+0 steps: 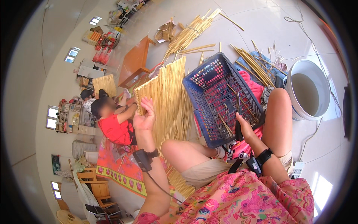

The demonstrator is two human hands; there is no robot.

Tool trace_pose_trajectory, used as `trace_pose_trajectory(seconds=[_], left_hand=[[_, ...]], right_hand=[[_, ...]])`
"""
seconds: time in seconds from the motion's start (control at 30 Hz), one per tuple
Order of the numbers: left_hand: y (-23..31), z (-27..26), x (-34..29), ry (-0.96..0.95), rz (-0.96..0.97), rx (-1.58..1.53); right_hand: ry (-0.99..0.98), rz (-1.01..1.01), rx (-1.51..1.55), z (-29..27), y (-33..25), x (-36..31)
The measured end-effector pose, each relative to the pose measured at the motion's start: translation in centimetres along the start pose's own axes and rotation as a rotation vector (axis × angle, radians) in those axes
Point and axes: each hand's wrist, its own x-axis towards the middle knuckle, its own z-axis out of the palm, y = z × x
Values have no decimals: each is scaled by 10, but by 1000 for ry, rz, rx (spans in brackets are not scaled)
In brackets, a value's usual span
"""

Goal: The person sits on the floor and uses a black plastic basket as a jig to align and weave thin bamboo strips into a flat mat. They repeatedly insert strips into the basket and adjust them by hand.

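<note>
My left hand (144, 116) is raised beside a mat of straw-coloured stalks (164, 95), palm showing. Its fingers are apart and lie against the mat's near left edge. My right hand (244, 127) is closed around a pair of black-handled shears (238, 110), whose narrow blades point away from me. The shears are over a dark blue plastic crate (209, 127) in front of my knees. A few cut stalk pieces (225, 125) lie in the crate. Both my wrists carry black strapped devices.
A white bucket (308, 87) of murky water stands right of my knee. Loose stalks (255, 63) lie beyond the crate, and a bundle (194, 31) lies farther off. Left sits a person in red (117, 127), near an orange-brown table (136, 59). A cord (313, 44) crosses the floor.
</note>
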Motion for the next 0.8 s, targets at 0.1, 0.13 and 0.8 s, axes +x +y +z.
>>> trace_pose_trajectory(seconds=[0.1, 0.13, 0.8], left_hand=[[-3, 2, -1, -1, -2, -8], [-3, 3, -1, -1, -2, -13], [-117, -187, 18, -13, -145, 623]], right_hand=[[3, 4, -5, 0, 0, 0], [4, 12, -5, 0, 0, -1], [-43, -143, -200, -30, 2, -5]])
